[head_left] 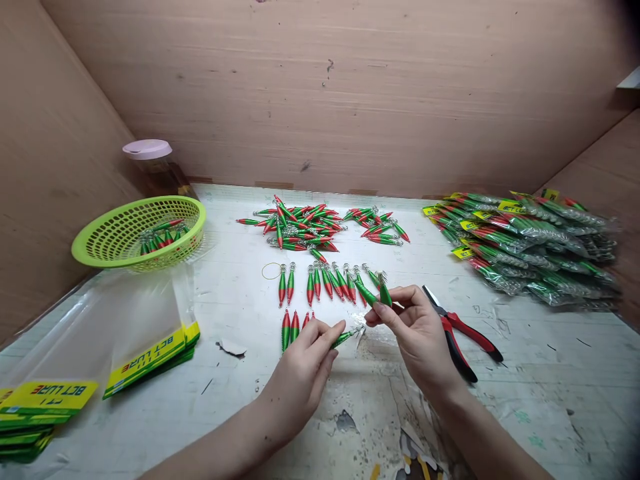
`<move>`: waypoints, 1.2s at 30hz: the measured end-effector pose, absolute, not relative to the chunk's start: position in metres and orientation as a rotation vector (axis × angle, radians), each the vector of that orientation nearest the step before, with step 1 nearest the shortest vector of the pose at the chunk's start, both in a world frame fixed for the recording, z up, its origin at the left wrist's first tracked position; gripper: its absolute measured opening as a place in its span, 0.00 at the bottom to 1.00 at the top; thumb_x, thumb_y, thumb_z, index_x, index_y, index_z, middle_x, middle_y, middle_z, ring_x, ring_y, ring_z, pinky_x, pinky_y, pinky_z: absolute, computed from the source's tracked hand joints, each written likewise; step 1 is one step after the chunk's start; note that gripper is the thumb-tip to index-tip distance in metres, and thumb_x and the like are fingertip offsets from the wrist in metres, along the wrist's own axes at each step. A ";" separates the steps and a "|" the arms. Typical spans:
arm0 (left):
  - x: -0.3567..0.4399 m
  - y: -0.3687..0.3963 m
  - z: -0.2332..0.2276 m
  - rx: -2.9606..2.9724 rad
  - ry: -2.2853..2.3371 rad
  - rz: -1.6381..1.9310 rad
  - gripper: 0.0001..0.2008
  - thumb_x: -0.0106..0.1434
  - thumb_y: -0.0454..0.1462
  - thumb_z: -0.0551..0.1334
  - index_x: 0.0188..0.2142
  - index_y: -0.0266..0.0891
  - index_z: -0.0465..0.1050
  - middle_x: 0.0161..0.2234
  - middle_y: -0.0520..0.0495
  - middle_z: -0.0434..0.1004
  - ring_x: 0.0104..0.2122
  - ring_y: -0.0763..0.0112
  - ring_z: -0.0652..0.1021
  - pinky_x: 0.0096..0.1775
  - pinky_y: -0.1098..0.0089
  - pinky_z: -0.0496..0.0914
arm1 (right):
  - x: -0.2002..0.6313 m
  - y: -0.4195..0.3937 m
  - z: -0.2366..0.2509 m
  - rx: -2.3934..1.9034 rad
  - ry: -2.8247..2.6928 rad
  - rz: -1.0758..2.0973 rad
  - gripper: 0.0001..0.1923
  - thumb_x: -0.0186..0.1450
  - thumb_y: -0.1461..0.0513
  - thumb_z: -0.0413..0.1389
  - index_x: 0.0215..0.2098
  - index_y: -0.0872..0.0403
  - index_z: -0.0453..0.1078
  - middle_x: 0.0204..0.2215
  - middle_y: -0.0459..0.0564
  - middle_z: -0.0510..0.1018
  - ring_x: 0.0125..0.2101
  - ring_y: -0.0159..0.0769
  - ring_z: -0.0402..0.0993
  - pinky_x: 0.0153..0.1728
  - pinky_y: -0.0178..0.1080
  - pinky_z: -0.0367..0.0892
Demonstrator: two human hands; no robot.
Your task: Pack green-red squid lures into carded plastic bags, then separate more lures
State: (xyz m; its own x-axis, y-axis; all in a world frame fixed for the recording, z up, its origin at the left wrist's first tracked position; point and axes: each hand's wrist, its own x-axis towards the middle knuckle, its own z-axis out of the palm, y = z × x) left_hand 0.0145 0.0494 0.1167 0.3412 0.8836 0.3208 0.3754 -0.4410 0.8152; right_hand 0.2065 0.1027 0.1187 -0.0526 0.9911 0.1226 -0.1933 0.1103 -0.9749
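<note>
Pinching with thumb and bent fingers, the left hand (305,373) is closed on a slim green lure (344,339) held near the tabletop, its metal hook end directed toward the other hand, probably so the hooks stay free of the fingers. The right hand (413,327) is likewise drawn together at the fingertips and appears to have two more lures (384,293), their green ends angled up and away, though the fingers hide where they are gripped. Beyond the hands, an upper row (327,283) lies side by side with hooks away from the person and red tips nearer, while a lower row (286,331), partly covered by the left hand, has its red ends pointing away; such ordering presumably makes the lures easy to pick up and count. Loose ones form a main pile (300,223) behind, with others in the green basket (83,243) at the left. Flat printed packets (145,360) sit fanned in front of that basket, likely for quick reach, and filled bags (530,243) are heaped at the far right, apart from the loose lures. Just beside the right hand, red-handled pliers (447,317) rest open on the table (240,413), seemingly kept within easy reach
</note>
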 end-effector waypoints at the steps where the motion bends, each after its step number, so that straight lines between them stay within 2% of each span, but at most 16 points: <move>1: 0.015 0.050 0.116 2.037 1.100 1.046 0.21 0.69 0.30 0.47 0.61 0.42 0.56 0.40 0.43 0.62 0.37 0.68 0.66 0.36 0.69 0.64 | 0.206 0.101 0.118 -0.933 -1.146 1.291 0.13 0.62 0.61 0.60 0.38 0.53 0.60 0.27 0.47 0.76 0.29 0.33 0.74 0.34 0.36 0.68; 5: 0.015 0.050 0.116 2.074 1.126 1.042 0.19 0.69 0.29 0.48 0.57 0.40 0.59 0.40 0.44 0.64 0.38 0.69 0.68 0.36 0.71 0.66 | 0.203 0.097 0.116 -0.892 -1.094 1.370 0.13 0.62 0.61 0.61 0.39 0.53 0.60 0.28 0.47 0.77 0.30 0.32 0.75 0.35 0.36 0.68; 8: 0.014 0.050 0.119 1.994 1.161 1.033 0.15 0.68 0.30 0.51 0.53 0.40 0.63 0.41 0.44 0.67 0.40 0.69 0.69 0.39 0.70 0.66 | 0.200 0.096 0.118 -0.892 -1.108 1.304 0.12 0.62 0.62 0.61 0.38 0.53 0.61 0.28 0.46 0.76 0.30 0.31 0.75 0.34 0.34 0.68; 13: 0.008 0.053 0.127 1.686 1.205 1.046 0.09 0.65 0.36 0.58 0.45 0.41 0.70 0.37 0.47 0.69 0.32 0.71 0.71 0.34 0.71 0.66 | 0.200 0.096 0.122 -0.897 -1.155 1.166 0.10 0.62 0.63 0.60 0.37 0.53 0.61 0.28 0.45 0.75 0.29 0.31 0.75 0.34 0.35 0.69; 18: 0.001 0.060 0.130 1.376 1.159 0.919 0.10 0.61 0.40 0.64 0.39 0.36 0.71 0.33 0.47 0.70 0.31 0.69 0.72 0.33 0.71 0.66 | 0.203 0.099 0.121 -0.939 -1.124 1.190 0.11 0.63 0.62 0.60 0.39 0.53 0.61 0.27 0.48 0.77 0.30 0.34 0.75 0.35 0.37 0.69; 20: 0.000 0.062 0.128 1.532 1.161 0.884 0.09 0.64 0.40 0.60 0.41 0.37 0.71 0.35 0.46 0.70 0.33 0.68 0.71 0.35 0.69 0.67 | 0.204 0.101 0.119 -0.936 -1.093 1.202 0.12 0.62 0.61 0.61 0.39 0.53 0.61 0.28 0.47 0.77 0.30 0.34 0.75 0.34 0.38 0.69; 23: 0.003 0.061 0.121 1.898 1.092 0.832 0.14 0.68 0.35 0.51 0.50 0.38 0.67 0.40 0.42 0.67 0.39 0.65 0.70 0.41 0.66 0.66 | 0.206 0.104 0.117 -0.933 -1.072 1.203 0.13 0.61 0.61 0.61 0.38 0.53 0.61 0.28 0.48 0.77 0.30 0.34 0.75 0.35 0.38 0.69; 25: 0.009 0.057 0.115 2.096 1.047 0.779 0.16 0.68 0.31 0.47 0.52 0.37 0.65 0.39 0.41 0.66 0.38 0.64 0.69 0.40 0.65 0.66 | 0.207 0.105 0.116 -0.928 -1.061 1.207 0.13 0.61 0.61 0.61 0.39 0.54 0.61 0.28 0.48 0.77 0.30 0.34 0.75 0.35 0.39 0.69; 30: 0.028 0.048 0.108 2.567 1.012 0.567 0.06 0.67 0.31 0.53 0.41 0.36 0.68 0.36 0.43 0.70 0.37 0.61 0.69 0.37 0.64 0.66 | 0.209 0.107 0.116 -0.925 -1.004 1.233 0.14 0.60 0.61 0.62 0.39 0.53 0.61 0.28 0.47 0.77 0.30 0.34 0.75 0.36 0.40 0.69; 33: 0.033 0.058 0.108 2.875 0.964 0.450 0.06 0.66 0.28 0.53 0.37 0.34 0.68 0.35 0.42 0.71 0.38 0.60 0.70 0.45 0.58 0.65 | 0.209 0.106 0.116 -0.913 -0.984 1.239 0.15 0.60 0.61 0.62 0.39 0.54 0.61 0.28 0.47 0.77 0.30 0.34 0.75 0.35 0.40 0.69; 36: 0.028 0.082 0.109 3.084 0.892 0.303 0.10 0.65 0.25 0.50 0.37 0.32 0.69 0.36 0.41 0.71 0.41 0.59 0.71 0.53 0.53 0.60 | 0.208 0.105 0.117 -0.915 -0.995 1.255 0.15 0.60 0.61 0.62 0.39 0.54 0.61 0.28 0.48 0.78 0.29 0.34 0.75 0.35 0.39 0.70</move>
